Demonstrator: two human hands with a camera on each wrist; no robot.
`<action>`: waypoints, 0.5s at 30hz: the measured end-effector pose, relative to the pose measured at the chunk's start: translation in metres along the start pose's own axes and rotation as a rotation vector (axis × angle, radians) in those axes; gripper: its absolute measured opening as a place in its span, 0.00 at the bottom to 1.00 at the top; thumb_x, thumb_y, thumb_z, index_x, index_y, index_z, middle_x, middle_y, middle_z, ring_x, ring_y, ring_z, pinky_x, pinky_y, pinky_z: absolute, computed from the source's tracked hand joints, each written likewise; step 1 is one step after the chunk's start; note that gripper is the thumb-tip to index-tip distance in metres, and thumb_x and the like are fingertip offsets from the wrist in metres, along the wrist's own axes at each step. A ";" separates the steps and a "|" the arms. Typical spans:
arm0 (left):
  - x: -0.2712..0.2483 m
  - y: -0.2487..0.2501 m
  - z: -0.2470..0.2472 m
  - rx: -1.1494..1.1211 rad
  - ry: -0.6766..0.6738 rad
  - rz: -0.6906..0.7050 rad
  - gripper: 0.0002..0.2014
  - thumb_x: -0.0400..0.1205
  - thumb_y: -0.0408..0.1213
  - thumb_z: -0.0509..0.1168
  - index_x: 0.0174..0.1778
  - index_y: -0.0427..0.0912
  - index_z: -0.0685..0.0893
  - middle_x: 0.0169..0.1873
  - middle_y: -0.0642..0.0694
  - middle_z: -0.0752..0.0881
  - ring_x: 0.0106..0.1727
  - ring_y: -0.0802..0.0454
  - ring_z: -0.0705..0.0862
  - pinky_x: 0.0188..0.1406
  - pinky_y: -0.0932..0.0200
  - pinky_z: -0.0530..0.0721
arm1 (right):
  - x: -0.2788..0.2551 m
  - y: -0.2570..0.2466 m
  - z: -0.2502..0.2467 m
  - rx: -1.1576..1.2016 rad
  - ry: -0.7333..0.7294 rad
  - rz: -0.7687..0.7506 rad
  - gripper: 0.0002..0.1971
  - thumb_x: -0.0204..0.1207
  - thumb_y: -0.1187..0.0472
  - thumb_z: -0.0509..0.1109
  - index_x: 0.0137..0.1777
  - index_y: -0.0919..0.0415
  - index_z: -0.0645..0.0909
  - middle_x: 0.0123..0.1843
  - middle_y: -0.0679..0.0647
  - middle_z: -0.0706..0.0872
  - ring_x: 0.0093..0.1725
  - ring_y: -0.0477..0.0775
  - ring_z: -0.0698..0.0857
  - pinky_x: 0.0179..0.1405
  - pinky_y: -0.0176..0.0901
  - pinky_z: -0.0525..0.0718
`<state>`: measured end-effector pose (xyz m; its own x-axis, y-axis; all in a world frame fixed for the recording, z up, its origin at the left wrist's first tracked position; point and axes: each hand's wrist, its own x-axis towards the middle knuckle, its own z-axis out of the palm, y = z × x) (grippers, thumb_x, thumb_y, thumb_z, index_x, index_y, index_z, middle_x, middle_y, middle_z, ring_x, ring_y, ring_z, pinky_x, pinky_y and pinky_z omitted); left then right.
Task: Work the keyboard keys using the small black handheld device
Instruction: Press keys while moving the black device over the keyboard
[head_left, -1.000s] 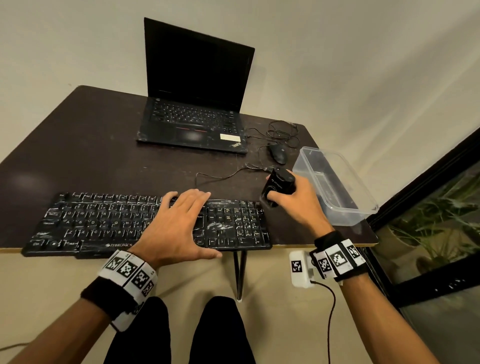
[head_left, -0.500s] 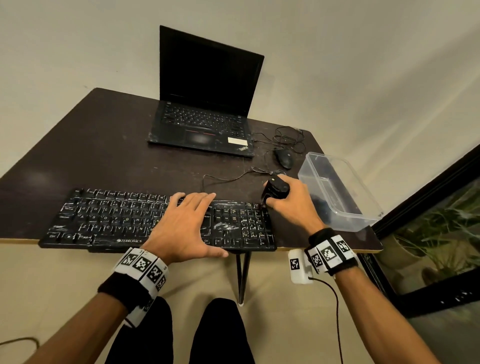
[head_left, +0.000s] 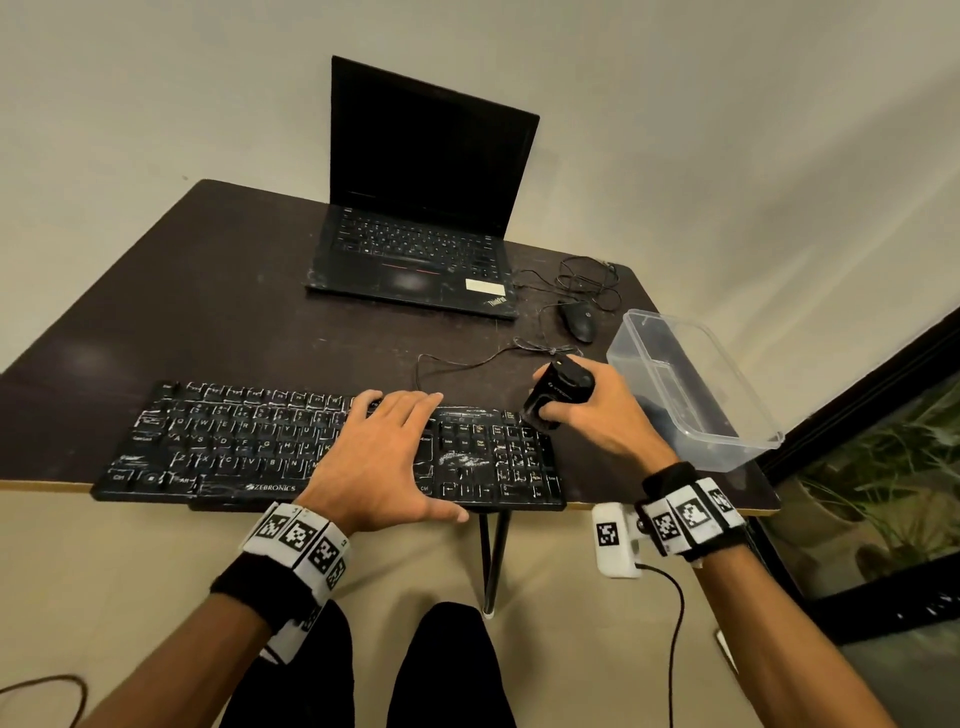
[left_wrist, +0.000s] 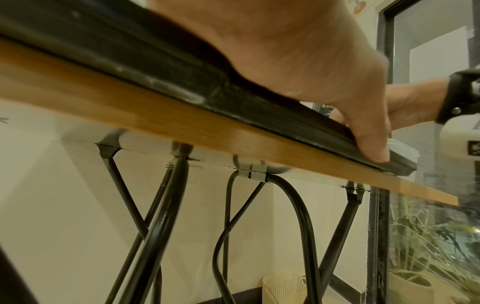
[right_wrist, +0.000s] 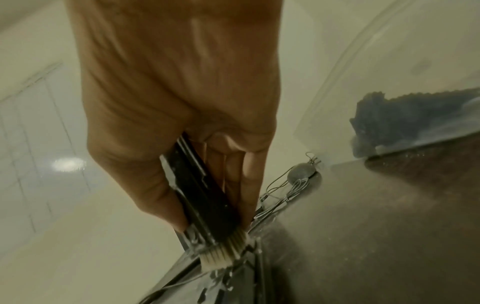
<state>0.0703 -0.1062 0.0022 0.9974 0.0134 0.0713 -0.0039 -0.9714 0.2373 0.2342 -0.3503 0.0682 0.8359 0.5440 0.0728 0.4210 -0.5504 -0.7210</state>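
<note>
Black device (head_left: 558, 395), pale bristles down, gripped by right hand (head_left: 602, 415); left hand (head_left: 374, 462) flat on keyboard (head_left: 234, 441).

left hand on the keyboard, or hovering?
Touching. In the left wrist view the left hand lies flat on the keyboard, with the thumb pressed against its front edge; no gap shows. The head view agrees.

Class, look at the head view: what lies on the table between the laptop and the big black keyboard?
In the head view, bare dark table separates the laptop from the keyboard; only a thin black cable loops across that stretch, towards its right end.
</note>
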 end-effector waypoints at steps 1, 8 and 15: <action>0.000 0.000 0.000 -0.001 -0.004 -0.001 0.71 0.62 0.92 0.57 0.94 0.48 0.50 0.90 0.52 0.61 0.90 0.54 0.58 0.93 0.43 0.44 | 0.000 0.000 -0.001 0.004 -0.016 0.007 0.17 0.67 0.61 0.82 0.56 0.49 0.91 0.52 0.48 0.96 0.58 0.53 0.94 0.68 0.64 0.90; 0.000 0.000 0.001 -0.008 0.005 0.001 0.71 0.61 0.92 0.58 0.94 0.48 0.51 0.90 0.52 0.62 0.90 0.54 0.58 0.93 0.44 0.44 | 0.000 -0.002 -0.007 -0.011 -0.032 0.007 0.17 0.71 0.67 0.84 0.56 0.47 0.92 0.52 0.48 0.96 0.58 0.52 0.94 0.68 0.63 0.91; 0.000 0.000 0.000 -0.014 0.007 -0.002 0.71 0.62 0.92 0.59 0.93 0.49 0.51 0.89 0.53 0.62 0.90 0.54 0.58 0.93 0.44 0.44 | 0.005 -0.007 -0.002 -0.010 0.016 0.016 0.18 0.63 0.55 0.81 0.54 0.45 0.93 0.51 0.46 0.96 0.57 0.51 0.94 0.66 0.65 0.91</action>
<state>0.0702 -0.1061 0.0022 0.9969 0.0167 0.0775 -0.0033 -0.9680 0.2508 0.2359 -0.3451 0.0745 0.8479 0.5252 0.0726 0.4114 -0.5653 -0.7150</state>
